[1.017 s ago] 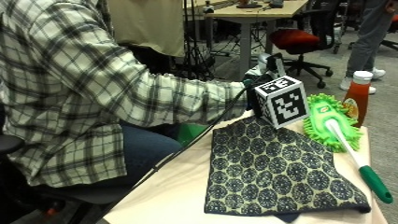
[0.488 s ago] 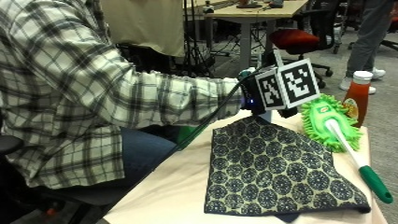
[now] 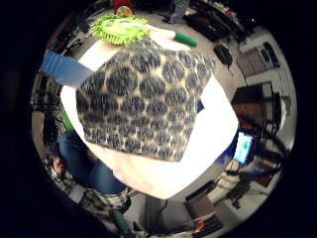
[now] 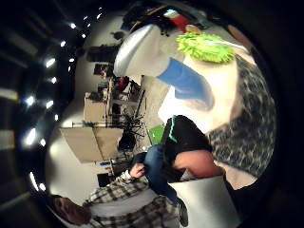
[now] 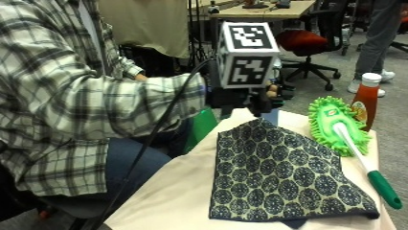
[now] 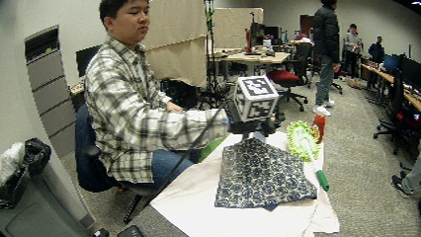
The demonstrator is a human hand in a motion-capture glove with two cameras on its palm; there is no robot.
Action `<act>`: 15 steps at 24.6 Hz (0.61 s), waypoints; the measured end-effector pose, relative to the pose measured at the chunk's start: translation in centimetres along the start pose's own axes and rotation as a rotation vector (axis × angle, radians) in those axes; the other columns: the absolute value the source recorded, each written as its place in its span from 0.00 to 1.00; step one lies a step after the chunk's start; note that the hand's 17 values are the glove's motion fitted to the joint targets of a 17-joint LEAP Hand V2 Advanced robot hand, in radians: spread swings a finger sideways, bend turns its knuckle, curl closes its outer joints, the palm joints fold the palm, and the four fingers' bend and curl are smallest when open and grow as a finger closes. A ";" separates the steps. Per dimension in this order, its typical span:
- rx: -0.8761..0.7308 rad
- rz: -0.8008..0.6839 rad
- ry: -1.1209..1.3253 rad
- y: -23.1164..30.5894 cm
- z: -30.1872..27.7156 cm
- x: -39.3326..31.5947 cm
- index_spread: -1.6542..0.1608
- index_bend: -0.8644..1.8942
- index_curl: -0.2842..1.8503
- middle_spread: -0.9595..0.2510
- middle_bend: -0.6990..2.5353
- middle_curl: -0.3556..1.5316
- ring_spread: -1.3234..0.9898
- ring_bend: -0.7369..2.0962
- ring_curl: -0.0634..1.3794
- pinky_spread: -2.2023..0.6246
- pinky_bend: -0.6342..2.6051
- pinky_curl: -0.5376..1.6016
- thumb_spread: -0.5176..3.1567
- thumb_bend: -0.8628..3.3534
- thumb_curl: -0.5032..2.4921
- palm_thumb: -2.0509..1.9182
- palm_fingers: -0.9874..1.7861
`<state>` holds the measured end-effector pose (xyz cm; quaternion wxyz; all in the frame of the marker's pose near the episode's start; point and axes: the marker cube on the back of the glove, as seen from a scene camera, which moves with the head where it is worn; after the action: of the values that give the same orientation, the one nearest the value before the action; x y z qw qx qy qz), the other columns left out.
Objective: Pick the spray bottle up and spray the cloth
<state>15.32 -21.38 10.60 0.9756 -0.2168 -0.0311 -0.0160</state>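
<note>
- The gloved right hand (image 5: 255,98) hangs in the air above the cloth's far corner, at the cloth's 12 o'clock.
- Its fingers are curled round the blue spray bottle (image 4: 185,83), which is lifted off the table (image 5: 178,191).
- The patterned cloth (image 5: 280,172) lies flat on the table.
- A green duster (image 5: 334,122) lies at the cloth's 2 o'clock, with a red sauce bottle (image 5: 367,98) just behind it.

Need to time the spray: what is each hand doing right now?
Right hand: closed, holding the spray bottle.
Left hand: bare, off the table; open or closed cannot be told.
</note>
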 end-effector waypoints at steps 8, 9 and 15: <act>0.121 0.204 0.212 17.5 0.0 2.4 0.73 0.39 0.33 0.75 0.28 0.38 0.59 0.33 0.26 0.82 0.25 0.39 0.41 0.20 0.36 0.66 0.39; 0.141 0.222 0.210 20.0 0.4 2.3 0.73 0.39 0.33 0.75 0.28 0.38 0.59 0.33 0.25 0.83 0.25 0.39 0.42 0.20 0.36 0.66 0.39; 0.317 0.313 0.169 33.9 5.0 -1.0 0.73 0.39 0.33 0.75 0.28 0.38 0.60 0.33 0.25 0.83 0.25 0.39 0.44 0.21 0.36 0.67 0.41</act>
<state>15.62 11.43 0.72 0.9872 -0.0609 0.0825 0.1224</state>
